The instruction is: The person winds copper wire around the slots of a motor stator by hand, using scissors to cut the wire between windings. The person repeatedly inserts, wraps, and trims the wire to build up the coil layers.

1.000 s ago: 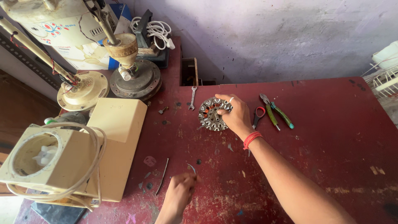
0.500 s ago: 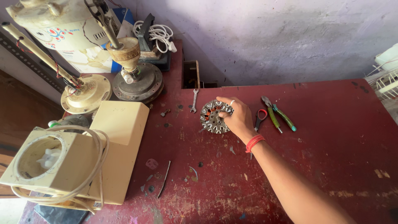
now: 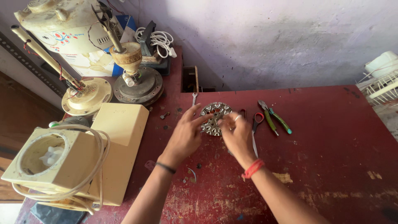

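A round metal stator with slotted teeth (image 3: 214,117) lies flat on the red worktable (image 3: 331,157). My left hand (image 3: 184,137) hovers at its left edge, fingers spread, the fingertips close to the rim. My right hand (image 3: 237,137) is at the stator's right edge, fingers curled toward it; whether it touches is blurred. Neither hand visibly grips anything. My right wrist wears an orange band, my left a dark one.
Pliers with green handles (image 3: 274,118) and red-handled scissors (image 3: 256,123) lie right of the stator. A small spanner (image 3: 194,98) lies behind it. Two fan bases (image 3: 137,85) and a cream mixer housing (image 3: 62,161) crowd the left side. A white wire basket (image 3: 381,85) stands far right.
My left hand came up from the table's near edge to the stator's left side. My right hand shifted off the stator's top to its right edge.
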